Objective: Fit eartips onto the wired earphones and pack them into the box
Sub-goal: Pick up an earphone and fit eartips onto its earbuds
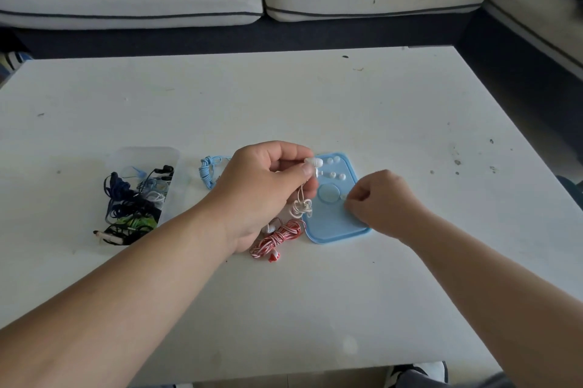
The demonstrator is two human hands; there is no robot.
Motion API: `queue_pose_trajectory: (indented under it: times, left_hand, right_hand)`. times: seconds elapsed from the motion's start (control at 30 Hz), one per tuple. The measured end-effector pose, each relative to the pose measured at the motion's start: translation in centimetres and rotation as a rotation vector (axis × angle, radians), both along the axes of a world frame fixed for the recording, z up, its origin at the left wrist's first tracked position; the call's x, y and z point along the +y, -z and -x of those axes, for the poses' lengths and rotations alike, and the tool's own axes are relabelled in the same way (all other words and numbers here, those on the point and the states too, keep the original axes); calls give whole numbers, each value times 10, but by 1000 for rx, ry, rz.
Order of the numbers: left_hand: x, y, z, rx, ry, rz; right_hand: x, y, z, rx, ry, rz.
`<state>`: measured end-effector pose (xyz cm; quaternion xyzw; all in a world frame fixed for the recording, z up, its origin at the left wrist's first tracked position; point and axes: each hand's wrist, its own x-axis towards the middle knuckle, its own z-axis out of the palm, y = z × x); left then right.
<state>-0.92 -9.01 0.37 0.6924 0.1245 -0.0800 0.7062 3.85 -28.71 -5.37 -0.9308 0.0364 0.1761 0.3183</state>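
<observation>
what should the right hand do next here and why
Probably lift the small translucent eartip off the light blue silicone tray and carry it to the white earbud. The left hand pinches that earbud beside the tray, its cable dangling. The right hand is curled right at the eartip; whether it grips it yet is unclear.

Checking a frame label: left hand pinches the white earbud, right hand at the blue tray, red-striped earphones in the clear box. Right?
Not quite. The head view shows the red-striped earphones lying on the table beside the blue tray, not in the clear box. Rest holds: left hand pinches the white earbud, right hand at the tray.
</observation>
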Motion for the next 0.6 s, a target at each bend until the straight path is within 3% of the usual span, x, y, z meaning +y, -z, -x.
queue_pose_trajectory:
  times: [0.43,0.5,0.6]
  left_hand:
    - [5,-1,0,2,-14,68]
    - [6,-2,0,1,-15,73]
    - [6,-4,-1,-2,-25,78]
  right_hand:
    - [5,-4,1,0,-24,84]
    - [8,-18,3,13,65,-122]
    - [15,-44,10,92,222,-649]
